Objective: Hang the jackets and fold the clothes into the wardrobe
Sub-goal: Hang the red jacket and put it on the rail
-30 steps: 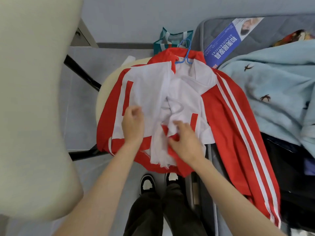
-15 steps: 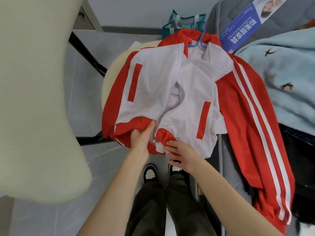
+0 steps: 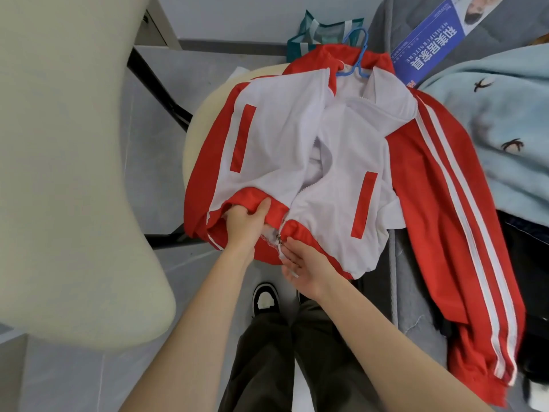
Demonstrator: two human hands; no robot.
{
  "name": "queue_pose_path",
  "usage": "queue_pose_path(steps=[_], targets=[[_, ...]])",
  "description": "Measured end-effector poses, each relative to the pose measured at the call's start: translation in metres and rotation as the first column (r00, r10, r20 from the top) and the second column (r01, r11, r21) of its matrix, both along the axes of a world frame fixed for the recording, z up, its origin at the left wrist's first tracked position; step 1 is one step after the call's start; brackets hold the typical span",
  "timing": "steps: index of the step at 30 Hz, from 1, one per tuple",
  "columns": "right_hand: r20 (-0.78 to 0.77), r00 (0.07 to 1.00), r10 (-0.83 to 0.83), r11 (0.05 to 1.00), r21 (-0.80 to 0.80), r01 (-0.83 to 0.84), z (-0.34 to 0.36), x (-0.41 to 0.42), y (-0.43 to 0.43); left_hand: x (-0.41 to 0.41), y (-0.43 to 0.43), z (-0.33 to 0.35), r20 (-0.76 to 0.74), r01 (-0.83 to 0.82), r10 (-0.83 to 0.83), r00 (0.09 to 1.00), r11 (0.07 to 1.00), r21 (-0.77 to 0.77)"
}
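**Jacket hem held at the zipper**

A red-and-white jacket (image 3: 273,138) lies front-up on a cream round seat (image 3: 193,138), with a blue hanger (image 3: 358,59) in its collar. One sleeve trails over the bed edge beside a light blue garment (image 3: 499,129). The left hand (image 3: 245,223) grips the red hem, its fingers curled under and its thumb on top. The right hand (image 3: 303,269) lies palm-up, with its straight fingers (image 3: 289,251) touching the hem by the zipper pull (image 3: 278,238).

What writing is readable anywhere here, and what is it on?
"和美居家具": large white characters, blue label on the mattress.
"HEMEIFURNITURE": smaller letters beside them, same label.
Small print at the label's white end: too blurred.
Jacket: no text.
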State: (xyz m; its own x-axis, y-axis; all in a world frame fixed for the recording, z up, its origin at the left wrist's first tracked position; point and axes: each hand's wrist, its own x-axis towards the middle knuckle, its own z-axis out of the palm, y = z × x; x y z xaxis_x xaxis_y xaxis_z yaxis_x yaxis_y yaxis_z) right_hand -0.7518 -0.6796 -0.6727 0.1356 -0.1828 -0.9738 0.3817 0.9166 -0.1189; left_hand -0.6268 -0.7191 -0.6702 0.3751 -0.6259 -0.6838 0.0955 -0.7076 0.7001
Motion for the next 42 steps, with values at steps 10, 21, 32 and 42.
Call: queue_pose_path(steps=[10, 21, 32, 42], targets=[[0.001, 0.999, 0.044, 0.998, 0.050, -0.044, -0.010, 0.009, -0.003, 0.019, 0.027, 0.000, -0.277, -0.068, 0.043, 0.960, 0.995, -0.079], [-0.170, 0.984, 0.049, 0.997, 0.067, -0.039, -0.007, 0.033, -0.011, 0.035, 0.026, -0.006, -0.026, -0.380, 0.382, 0.924, 0.907, -0.180], [-0.195, 0.974, -0.118, 0.980, 0.136, 0.146, -0.022, 0.053, -0.010, 0.033, 0.019, -0.023, 0.096, -0.019, 0.014, 0.995, 0.998, 0.054], [-0.032, 0.997, -0.070, 0.927, -0.372, 0.054, -0.004, 0.005, 0.013, 0.014, 0.033, -0.006, -0.403, -0.153, 0.166, 0.900, 0.986, 0.063]])
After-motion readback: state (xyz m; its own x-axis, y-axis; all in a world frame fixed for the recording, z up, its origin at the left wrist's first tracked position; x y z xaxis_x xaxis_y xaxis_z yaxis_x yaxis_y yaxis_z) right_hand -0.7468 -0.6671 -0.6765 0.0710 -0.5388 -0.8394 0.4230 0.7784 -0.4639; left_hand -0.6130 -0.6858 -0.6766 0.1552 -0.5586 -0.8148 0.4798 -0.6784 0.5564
